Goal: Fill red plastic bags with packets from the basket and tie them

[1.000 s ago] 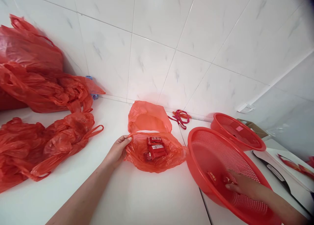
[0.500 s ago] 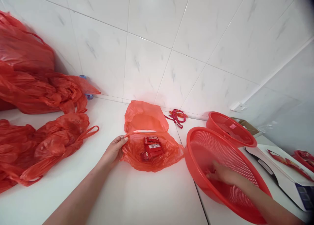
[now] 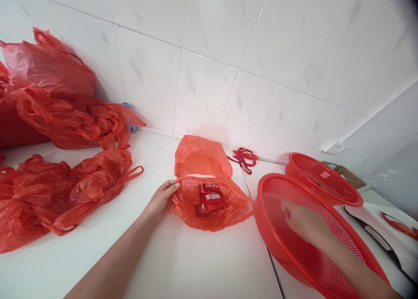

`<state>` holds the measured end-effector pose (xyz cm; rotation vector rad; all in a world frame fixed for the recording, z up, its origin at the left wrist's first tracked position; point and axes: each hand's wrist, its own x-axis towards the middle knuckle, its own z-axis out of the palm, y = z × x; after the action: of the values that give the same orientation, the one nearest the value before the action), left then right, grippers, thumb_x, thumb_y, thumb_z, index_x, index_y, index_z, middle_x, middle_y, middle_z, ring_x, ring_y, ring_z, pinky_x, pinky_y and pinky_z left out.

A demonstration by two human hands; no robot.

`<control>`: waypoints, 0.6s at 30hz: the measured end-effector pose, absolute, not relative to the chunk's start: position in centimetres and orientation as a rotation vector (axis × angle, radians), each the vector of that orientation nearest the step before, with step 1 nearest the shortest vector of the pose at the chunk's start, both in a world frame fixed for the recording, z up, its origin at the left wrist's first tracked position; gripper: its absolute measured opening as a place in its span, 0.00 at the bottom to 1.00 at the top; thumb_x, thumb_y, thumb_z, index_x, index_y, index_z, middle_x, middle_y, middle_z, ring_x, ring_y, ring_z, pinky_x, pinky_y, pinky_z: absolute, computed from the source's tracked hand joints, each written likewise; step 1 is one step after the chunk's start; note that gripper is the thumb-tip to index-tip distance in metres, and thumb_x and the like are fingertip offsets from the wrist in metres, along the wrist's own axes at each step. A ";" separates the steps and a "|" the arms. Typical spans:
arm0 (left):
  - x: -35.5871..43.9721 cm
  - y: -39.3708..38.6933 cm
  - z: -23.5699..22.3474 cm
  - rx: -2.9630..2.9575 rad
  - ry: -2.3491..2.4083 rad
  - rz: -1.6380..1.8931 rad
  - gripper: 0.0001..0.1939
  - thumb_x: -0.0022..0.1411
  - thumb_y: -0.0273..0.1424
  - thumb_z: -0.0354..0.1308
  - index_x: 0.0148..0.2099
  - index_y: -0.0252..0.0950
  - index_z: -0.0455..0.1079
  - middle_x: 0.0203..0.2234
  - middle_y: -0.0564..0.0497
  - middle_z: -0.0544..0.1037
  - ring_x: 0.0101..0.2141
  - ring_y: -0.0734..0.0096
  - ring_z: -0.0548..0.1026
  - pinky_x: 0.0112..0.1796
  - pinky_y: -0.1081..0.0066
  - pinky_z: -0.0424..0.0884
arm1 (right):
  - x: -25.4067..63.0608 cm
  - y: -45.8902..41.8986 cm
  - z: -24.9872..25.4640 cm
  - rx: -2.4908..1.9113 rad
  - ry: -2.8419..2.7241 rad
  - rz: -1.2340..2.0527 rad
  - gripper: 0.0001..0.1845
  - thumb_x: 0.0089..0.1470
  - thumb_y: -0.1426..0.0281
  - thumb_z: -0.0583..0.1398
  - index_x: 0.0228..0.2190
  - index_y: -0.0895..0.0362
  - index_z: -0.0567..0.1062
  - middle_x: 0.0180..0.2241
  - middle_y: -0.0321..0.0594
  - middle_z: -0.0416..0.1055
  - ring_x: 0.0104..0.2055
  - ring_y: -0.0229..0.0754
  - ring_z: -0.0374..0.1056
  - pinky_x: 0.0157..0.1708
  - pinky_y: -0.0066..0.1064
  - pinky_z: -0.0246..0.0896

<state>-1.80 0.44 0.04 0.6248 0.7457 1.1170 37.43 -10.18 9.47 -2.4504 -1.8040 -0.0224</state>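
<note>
Head camera: my left hand pinched the left end of the mouth of a red plastic bag, thumb on the rim. The bag lay open mid-bench, and its right end reached the near basket, apparently touching it. Inside the bag, about the middle of the mouth, sat a small heap of red packets. My right hand was within the near basket's rim, fingers curled; I could not tell whether they grasped anything. A far basket stood behind that one, closer to the back edge of the bench. An orange flap of film lay behind the open mouth; whether it belonged to the same bag I could not make out. Pink ribbon lay along the back edge, and filled bags crowded the back left corner.

As I judged it, the left pinch wanted to be firm but gentle, since such thin film could slip or tear. A slight pull leftward would spread the mouth, whose unheld right end might sag. My right fingers did best gathered close, with the wrist clear of the rim.
</note>
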 end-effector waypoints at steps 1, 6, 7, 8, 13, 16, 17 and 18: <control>-1.8 0.5 0.0 0.623 0.744 1.119 0.16 0.49 0.35 0.67 0.37 0.35 0.67 0.27 0.51 0.77 0.25 0.72 0.76 0.29 0.73 0.71 | 36.0 -10.2 10.6 -2.384 -1.902 -0.046 0.03 0.45 0.71 0.56 0.24 0.52 0.64 0.19 0.34 0.63 0.18 0.36 0.55 0.19 0.30 0.43; -1.8 0.4 0.1 0.619 0.746 1.119 0.16 0.48 0.35 0.67 0.36 0.35 0.67 0.26 0.52 0.77 0.24 0.72 0.75 0.29 0.73 0.71 | 26.7 -12.1 12.0 -1.756 -2.176 -0.049 0.06 0.49 0.74 0.52 0.31 0.51 0.66 0.27 0.34 0.68 0.25 0.37 0.63 0.26 0.29 0.56; -1.8 0.4 0.1 0.620 0.748 1.118 0.16 0.48 0.35 0.67 0.37 0.35 0.67 0.26 0.52 0.77 0.25 0.72 0.75 0.29 0.73 0.71 | 24.8 -12.2 11.4 -1.630 -2.268 -0.010 0.09 0.48 0.76 0.51 0.30 0.51 0.65 0.27 0.34 0.67 0.26 0.37 0.62 0.27 0.28 0.56; -1.8 0.4 0.1 0.622 0.751 1.118 0.16 0.48 0.35 0.67 0.37 0.35 0.67 0.26 0.52 0.77 0.25 0.72 0.75 0.29 0.73 0.71 | 23.2 -12.1 10.5 -1.534 -2.350 0.011 0.11 0.47 0.79 0.50 0.30 0.52 0.65 0.27 0.33 0.67 0.27 0.36 0.62 0.27 0.27 0.55; -1.8 0.1 0.4 0.641 0.725 1.125 0.15 0.49 0.34 0.66 0.36 0.34 0.67 0.25 0.53 0.76 0.23 0.75 0.74 0.27 0.75 0.70 | 18.0 -8.1 6.4 -1.423 -2.383 -0.017 0.14 0.46 0.84 0.49 0.30 0.53 0.65 0.27 0.31 0.66 0.26 0.34 0.61 0.25 0.26 0.52; -1.8 0.0 0.5 0.642 0.713 1.127 0.15 0.49 0.34 0.66 0.36 0.34 0.67 0.25 0.53 0.76 0.24 0.75 0.74 0.28 0.75 0.70 | 16.8 -5.4 5.4 -1.459 -2.304 0.002 0.12 0.48 0.81 0.52 0.33 0.54 0.66 0.30 0.33 0.67 0.29 0.35 0.64 0.26 0.26 0.56; -1.8 0.1 0.5 0.639 0.709 1.127 0.15 0.49 0.35 0.66 0.36 0.34 0.67 0.25 0.53 0.76 0.24 0.75 0.74 0.28 0.75 0.70 | 16.6 -4.9 5.3 -1.478 -2.277 0.004 0.11 0.48 0.79 0.54 0.34 0.54 0.66 0.33 0.35 0.68 0.30 0.36 0.65 0.27 0.27 0.58; -1.8 0.1 0.5 0.637 0.704 1.126 0.15 0.49 0.35 0.67 0.36 0.34 0.67 0.25 0.53 0.76 0.24 0.75 0.74 0.28 0.75 0.70 | 16.5 -4.6 5.3 -1.493 -2.247 0.006 0.11 0.48 0.77 0.56 0.36 0.54 0.66 0.36 0.37 0.68 0.32 0.38 0.66 0.28 0.28 0.60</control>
<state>-1.85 0.08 0.50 0.6370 0.7045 1.1260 16.48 -4.58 5.27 -1.4929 -2.2470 0.0057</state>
